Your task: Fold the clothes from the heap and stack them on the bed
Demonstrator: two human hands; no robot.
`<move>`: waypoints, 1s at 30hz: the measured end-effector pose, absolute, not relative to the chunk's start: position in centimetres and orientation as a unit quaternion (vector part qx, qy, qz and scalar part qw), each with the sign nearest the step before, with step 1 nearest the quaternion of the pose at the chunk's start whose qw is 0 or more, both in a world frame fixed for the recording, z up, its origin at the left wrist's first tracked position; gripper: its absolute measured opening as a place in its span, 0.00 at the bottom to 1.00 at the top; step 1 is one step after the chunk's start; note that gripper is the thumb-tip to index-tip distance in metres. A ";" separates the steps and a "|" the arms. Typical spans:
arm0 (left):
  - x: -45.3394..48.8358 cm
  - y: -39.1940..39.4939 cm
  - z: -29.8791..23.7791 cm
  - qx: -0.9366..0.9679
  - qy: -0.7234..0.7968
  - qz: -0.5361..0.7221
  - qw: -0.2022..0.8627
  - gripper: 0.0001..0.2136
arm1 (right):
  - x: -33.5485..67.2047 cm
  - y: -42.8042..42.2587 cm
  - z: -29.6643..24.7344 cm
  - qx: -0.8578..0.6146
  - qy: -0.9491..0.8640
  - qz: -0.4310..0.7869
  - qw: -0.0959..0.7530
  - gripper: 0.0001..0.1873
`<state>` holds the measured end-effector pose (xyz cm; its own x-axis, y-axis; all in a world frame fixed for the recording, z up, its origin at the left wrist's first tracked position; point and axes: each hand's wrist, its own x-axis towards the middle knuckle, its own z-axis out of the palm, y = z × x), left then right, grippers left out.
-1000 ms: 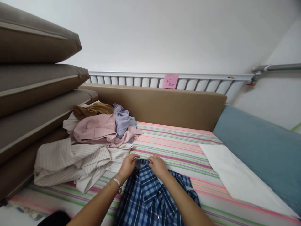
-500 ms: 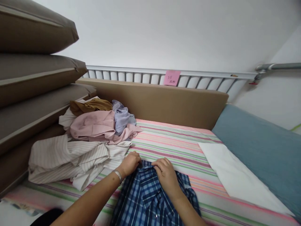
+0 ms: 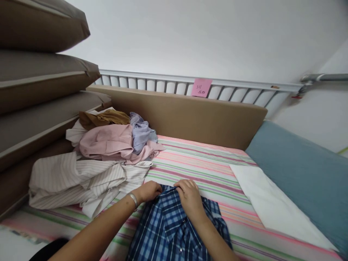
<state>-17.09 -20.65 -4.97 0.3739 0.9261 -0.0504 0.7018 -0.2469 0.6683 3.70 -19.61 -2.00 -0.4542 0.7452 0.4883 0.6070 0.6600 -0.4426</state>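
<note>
A blue plaid shirt (image 3: 168, 228) lies spread on the striped bedsheet (image 3: 206, 163) in front of me, collar end away from me. My left hand (image 3: 148, 191), with a bracelet on the wrist, grips the left side of the collar. My right hand (image 3: 189, 195) rests curled on the collar's right side, fingers pressing the fabric. Both hands sit close together at the shirt's top edge.
A pile of clothes (image 3: 103, 152), striped white, pink, lilac and brown, lies at the left. Stacked brown cushions (image 3: 35, 101) stand further left. A tan headboard pad (image 3: 190, 116) and a white rail with a pink note (image 3: 201, 87) lie behind. A white sheet (image 3: 269, 206) and a blue pillow (image 3: 301, 174) lie at the right.
Both hands have shifted slightly along the collar and pressed it down; the view has tilted a little, moving the clothes pile leftward.
</note>
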 end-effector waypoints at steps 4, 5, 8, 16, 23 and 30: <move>-18.2 -20.1 -4.5 0.712 0.541 0.196 0.403 0.25 | 3.3 -19.2 -1.6 -0.420 -0.837 0.097 0.336 0.09; -18.5 -20.0 -4.4 0.700 0.540 0.201 0.422 0.27 | 3.4 -19.2 -1.6 -0.426 -0.834 0.095 0.339 0.09; -19.0 -19.7 -4.5 0.673 0.535 0.198 0.471 0.23 | 4.0 -19.4 -1.8 -0.435 -0.826 0.087 0.347 0.09; -18.3 -19.6 -7.6 0.625 0.579 0.273 0.446 0.05 | 1.4 -18.5 -5.3 -0.475 -0.832 0.098 0.270 0.12; -17.5 -20.7 -9.3 0.589 0.604 0.370 0.388 0.14 | 7.6 -20.3 -4.9 -0.510 -0.773 0.113 0.361 0.16; -17.4 -20.5 -8.5 0.642 0.631 0.286 0.329 0.11 | 18.6 -23.2 -6.5 -0.722 -0.571 0.234 0.312 0.22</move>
<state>-17.38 -20.50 -8.51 0.0406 0.9980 -0.0492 0.6215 0.0134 0.7833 18.62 -23.17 -6.54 0.2377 0.9712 0.0181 0.6795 -0.1529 -0.7176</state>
